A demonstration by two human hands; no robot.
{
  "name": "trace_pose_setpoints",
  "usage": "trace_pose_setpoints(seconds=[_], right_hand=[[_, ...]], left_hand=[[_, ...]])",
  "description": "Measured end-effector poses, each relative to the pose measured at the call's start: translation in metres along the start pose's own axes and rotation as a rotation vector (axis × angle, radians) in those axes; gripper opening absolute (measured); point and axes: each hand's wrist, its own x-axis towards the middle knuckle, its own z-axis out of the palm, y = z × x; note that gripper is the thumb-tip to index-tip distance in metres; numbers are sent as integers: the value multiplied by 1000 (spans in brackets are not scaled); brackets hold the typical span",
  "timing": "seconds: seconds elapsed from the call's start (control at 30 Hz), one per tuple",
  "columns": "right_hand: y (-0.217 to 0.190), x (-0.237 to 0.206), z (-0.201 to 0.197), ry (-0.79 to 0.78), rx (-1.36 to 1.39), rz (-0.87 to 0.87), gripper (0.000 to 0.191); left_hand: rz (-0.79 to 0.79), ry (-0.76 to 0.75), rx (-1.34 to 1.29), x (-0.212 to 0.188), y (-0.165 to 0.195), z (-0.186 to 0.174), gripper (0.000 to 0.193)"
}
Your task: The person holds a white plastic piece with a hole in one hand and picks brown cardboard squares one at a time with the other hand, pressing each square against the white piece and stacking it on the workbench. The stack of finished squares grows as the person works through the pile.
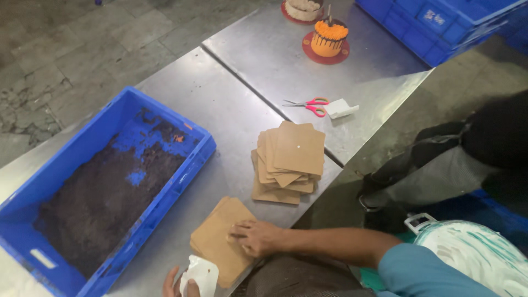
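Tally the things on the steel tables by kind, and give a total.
Blue crates: 2, one with dark crumbs, one at the far corner
Stacks of brown square boards: 2, loose pile, pile under the right hand
Cakes: 2, orange, white
Scissors: 1
Total: 7

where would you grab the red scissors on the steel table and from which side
Take the scissors by the red loop handles, at their right end beside the white piece. They lie flat on the steel table, closed blades pointing left, so come from above on the handle side. The loops give the fingers something raised to hook; the thin blades lie flush and offer little.
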Motion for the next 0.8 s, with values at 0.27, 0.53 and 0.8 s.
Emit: trace_pose_setpoints(seconds=[0.27, 0.53, 0.8], right_hand=[[11, -9, 4, -122, 108, -138, 53], [6, -23, -4, -320, -44, -118, 63], [21, -47, -120, 23, -82, 180, 36]], left_hand=[[-107, 28, 232, -40, 97, -5, 46], [-265, 125, 238, -54, 131, -5, 45], [-265, 180, 260, -63, 135, 1, 41]])
